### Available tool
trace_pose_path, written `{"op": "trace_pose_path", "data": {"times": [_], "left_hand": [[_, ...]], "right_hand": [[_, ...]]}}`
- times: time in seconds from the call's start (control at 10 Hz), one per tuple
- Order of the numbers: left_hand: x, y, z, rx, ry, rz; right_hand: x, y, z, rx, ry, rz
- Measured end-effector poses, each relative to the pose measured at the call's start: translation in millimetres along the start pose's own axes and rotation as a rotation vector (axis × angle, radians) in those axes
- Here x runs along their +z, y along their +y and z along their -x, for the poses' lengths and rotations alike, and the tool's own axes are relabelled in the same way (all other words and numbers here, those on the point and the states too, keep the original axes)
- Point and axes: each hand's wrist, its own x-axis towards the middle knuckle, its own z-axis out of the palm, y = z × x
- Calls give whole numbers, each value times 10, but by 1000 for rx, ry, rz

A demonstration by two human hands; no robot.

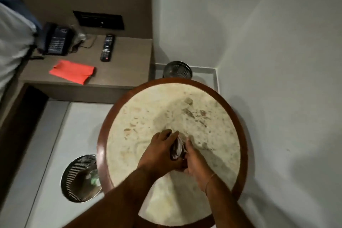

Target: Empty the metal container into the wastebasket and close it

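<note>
both hands, left hand (159,151) and right hand (194,159), clamp the metal container (177,149) over the round table (185,109). the wastebasket (79,179) sits at eight o'clock, so tipping early would spill contents on the tabletop.

2 hands: left hand (158,151) & right hand (197,161), w/ 1 metal container (177,149) btwn them. 1 round table (238,122). 2 mesh wastebaskets: near wastebasket (79,178), far wastebasket (177,70). 1 remote (107,47), 1 phone (55,40), 1 red paper (72,71).
</note>
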Motion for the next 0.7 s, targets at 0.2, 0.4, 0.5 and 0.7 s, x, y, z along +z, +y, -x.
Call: {"op": "trace_pose_path", "data": {"times": [0.2,0.4,0.5,0.7], "left_hand": [[343,157,-286,4,-58,-152],[621,125,-366,-11,-31,-308],[767,73,-302,-27,-20,-370],[424,152,36,44,146,-490]], "right_hand": [[-534,-17,-224,-246,230,163],[-681,8,-394,-366,350,293],[-658,51,-411,-447,350,473],[-520,-53,-122,-707,436,787]]}}
